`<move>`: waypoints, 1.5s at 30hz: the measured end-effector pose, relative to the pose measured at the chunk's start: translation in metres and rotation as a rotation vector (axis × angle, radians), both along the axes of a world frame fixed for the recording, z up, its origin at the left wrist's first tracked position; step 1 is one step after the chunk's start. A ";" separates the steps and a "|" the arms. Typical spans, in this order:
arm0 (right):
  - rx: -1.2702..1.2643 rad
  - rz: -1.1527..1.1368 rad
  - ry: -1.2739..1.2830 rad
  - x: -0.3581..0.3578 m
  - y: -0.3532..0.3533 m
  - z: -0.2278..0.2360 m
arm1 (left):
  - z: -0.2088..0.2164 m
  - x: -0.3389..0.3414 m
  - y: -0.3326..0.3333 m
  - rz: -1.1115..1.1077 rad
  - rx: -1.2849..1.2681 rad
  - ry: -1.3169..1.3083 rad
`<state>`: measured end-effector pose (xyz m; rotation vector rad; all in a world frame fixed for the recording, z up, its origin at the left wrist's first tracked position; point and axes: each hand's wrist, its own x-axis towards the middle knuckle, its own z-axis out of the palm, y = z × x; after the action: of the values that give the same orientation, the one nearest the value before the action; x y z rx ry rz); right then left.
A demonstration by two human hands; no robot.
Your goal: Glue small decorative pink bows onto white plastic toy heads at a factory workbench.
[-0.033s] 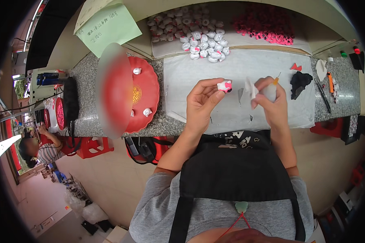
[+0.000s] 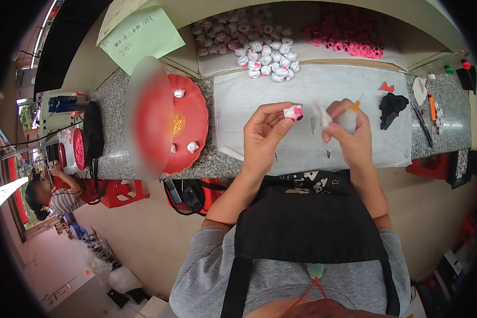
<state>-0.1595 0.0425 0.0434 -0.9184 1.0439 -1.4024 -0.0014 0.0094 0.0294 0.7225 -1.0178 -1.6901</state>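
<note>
Head view, left hand: the left hand [image 2: 262, 135] is closed on a small white piece [image 2: 291, 112], pinched between thumb and fingers and held up above the white paper sheet [image 2: 294, 153].
White piece, handling: probably light and stiff, perhaps moulded plastic or resin; the surface looks smooth, so it could slip if squeezed at a curved edge. The pink and black parts may be delicate, so a hold on the bare white side, as now, seems best.
White piece, look: small and rounded, white, with a bright pink patch on the side facing right and a dark spot below it; finer detail is too small to tell.
Right hand: the right hand [image 2: 355, 140] is closed around a pale bottle [image 2: 349, 123] with an orange tip [image 2: 356, 105] pointing up; a blurred white wisp [image 2: 323, 115], perhaps tissue, is at its fingers, apart from the piece.
Around them: similar white pieces [image 2: 270, 62] heaped behind, small pink parts [image 2: 347, 34] to the right of these, and a few pieces on the red plate [image 2: 200, 108] at left.
</note>
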 end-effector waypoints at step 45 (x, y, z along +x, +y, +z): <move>0.069 0.153 -0.225 0.026 0.003 -0.004 | -0.002 0.005 0.009 -0.120 -0.129 -0.004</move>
<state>-0.1337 0.0458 0.0399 -0.7543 0.8300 -1.3004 0.0038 0.0180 0.0269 0.5908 -1.1818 -1.7073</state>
